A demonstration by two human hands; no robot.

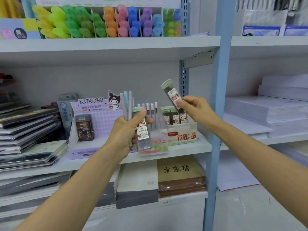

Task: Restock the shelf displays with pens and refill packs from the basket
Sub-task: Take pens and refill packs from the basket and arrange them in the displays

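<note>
Shelf (191, 149) | left hand (125, 132) — three pens (126, 104), one refill pack (142, 130) | right hand (197, 109) — second pack (171, 95)

Notebooks (28, 127) lie stacked, well apart from paper reams (266, 110).

The left hand (126, 129) covers the lower halves of the pens (126, 104) and one side of the labelled pack (142, 130) it grips. The right hand (195, 109) hides the bottom end of the tilted pack (171, 95) it pinches. The small print on both labels is too fine to read. The highlighter box (100, 22) is cut off by the top edge of the frame. The notebook stack (25, 124) runs off the left edge and is blurred there.
</note>
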